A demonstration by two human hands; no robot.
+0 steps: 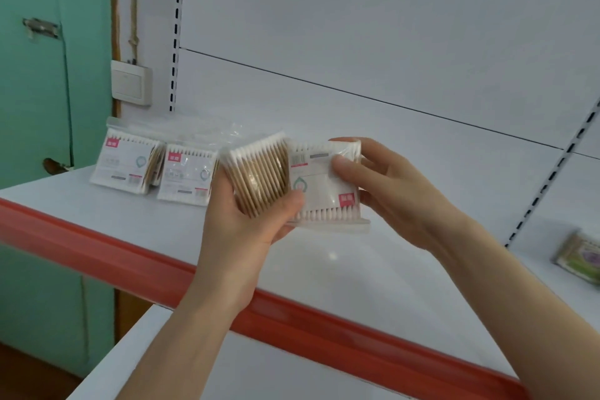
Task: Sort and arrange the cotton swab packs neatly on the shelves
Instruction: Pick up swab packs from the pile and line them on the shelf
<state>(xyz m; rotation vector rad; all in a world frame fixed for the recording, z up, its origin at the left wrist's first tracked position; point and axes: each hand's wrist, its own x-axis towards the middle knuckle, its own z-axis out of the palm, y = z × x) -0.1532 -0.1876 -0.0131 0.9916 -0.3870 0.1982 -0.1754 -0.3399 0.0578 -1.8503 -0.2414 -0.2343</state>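
Observation:
My left hand (250, 224) grips a clear pack of wooden-stick cotton swabs (259, 178), turned so the sticks face me. My right hand (386, 185) holds a second swab pack (321, 185) by its far side, thumb on the white label, which is upside down with the red logo at the bottom. The two packs touch edge to edge above the white shelf (341, 263). Two more swab packs stand upright against the back panel at the left: one pack (125, 161) at the far left, and another pack (188, 172) beside it.
The shelf has a red front strip (97, 253) and slotted uprights at both ends. A lower white shelf (259, 367) lies below. A green-labelled box (581, 258) sits on the neighbouring shelf at right. A green door and wall switch (130, 83) are at left.

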